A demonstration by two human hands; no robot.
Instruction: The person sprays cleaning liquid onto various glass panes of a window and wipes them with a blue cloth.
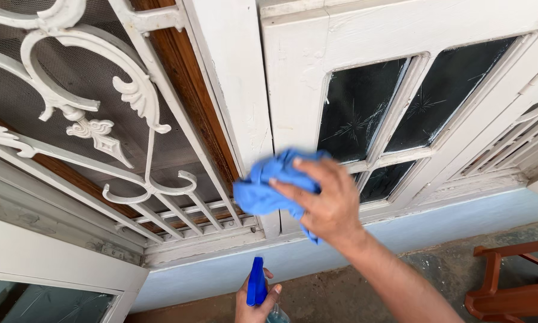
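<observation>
My right hand presses a crumpled blue cloth against the white painted window shutter, just left of its dark frosted glass panes. Low in the view, my left hand grips a blue spray bottle by the neck, nozzle pointing up, held away from the window. The bottle's clear lower body is mostly cut off by the frame's bottom edge.
A white ornate metal grille over mesh fills the left, with a brown wooden frame beside it. A pale blue ledge runs under the window. A brown plastic stool stands at the lower right on the concrete floor.
</observation>
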